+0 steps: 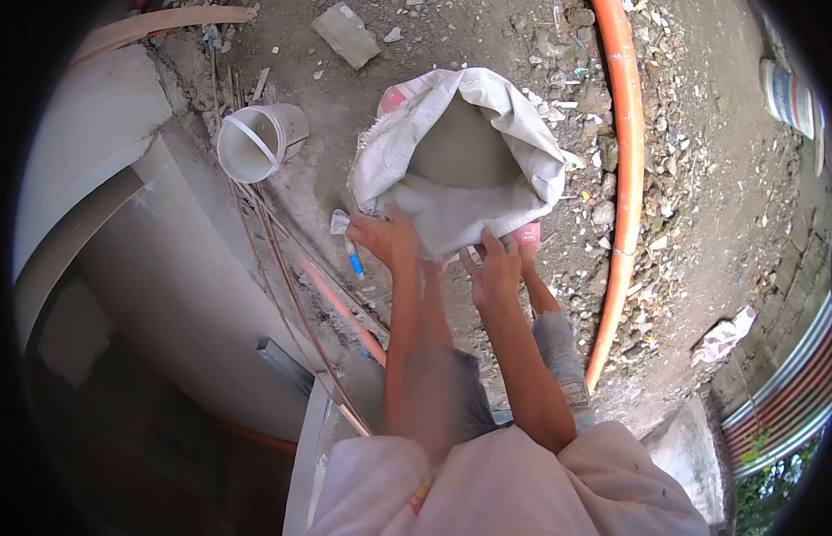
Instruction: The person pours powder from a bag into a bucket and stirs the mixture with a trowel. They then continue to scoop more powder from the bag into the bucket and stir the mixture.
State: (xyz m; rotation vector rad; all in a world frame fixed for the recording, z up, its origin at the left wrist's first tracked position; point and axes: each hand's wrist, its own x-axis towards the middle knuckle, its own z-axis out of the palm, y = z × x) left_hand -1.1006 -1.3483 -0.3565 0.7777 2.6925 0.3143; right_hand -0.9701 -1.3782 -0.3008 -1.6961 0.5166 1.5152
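Handling the sack [465, 214], upper middle of frame, by its lower edge is judged the step. Edge touched by left hand [386, 239] and right hand [498, 275]; fingers part-curled, grip cannot be told. Steady two-sided hold probably called for.

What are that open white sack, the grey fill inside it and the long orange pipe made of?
Open white sack: probably woven plastic, perhaps paper-lined; matte, with soft folds and a rough edge.
Grey fill: seemingly fine powder, possibly cement; dull, smooth, no distinct grains.
Long orange pipe: likely plastic; even colour, slight sheen, scuffs.
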